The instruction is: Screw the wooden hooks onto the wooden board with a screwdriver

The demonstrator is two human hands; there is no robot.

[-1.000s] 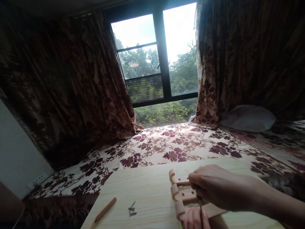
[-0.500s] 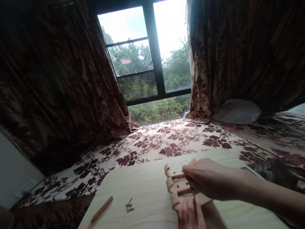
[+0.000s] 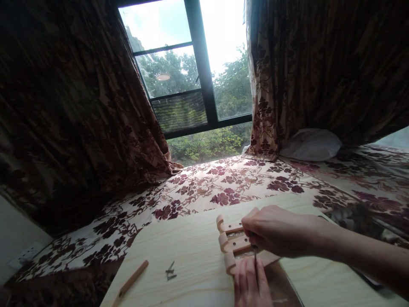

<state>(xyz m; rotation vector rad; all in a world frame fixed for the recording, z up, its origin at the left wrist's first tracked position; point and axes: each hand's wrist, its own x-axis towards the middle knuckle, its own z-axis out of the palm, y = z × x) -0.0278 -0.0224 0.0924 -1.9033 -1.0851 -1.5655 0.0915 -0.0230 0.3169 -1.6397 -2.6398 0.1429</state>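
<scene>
Several wooden pieces with curled, hook-like ends lie in a row on a light wooden board (image 3: 179,243). Dark screw heads show in the middle wooden piece (image 3: 239,244) and the far one. My left hand (image 3: 251,281) presses its fingers onto the nearest hooked piece (image 3: 229,262). Above it, my right hand (image 3: 275,230) is closed round a thin-shafted screwdriver (image 3: 255,258), its handle hidden in the fist. The shaft points down between the fingers of my left hand, so its tip is hidden. Beneath the row lies a brown flat panel (image 3: 283,283).
Several loose screws (image 3: 171,271) lie on the board, left of the hands. Further left is a narrow wooden strip (image 3: 131,281) with a hole. Behind the board spreads a floral cloth (image 3: 223,179), with a white bag-like object (image 3: 311,145) near the curtain (image 3: 265,106).
The whole view has shifted slightly, with things sitting a little further left and up. Both hands keep nearly the same grip and place at the wooden pieces.
</scene>
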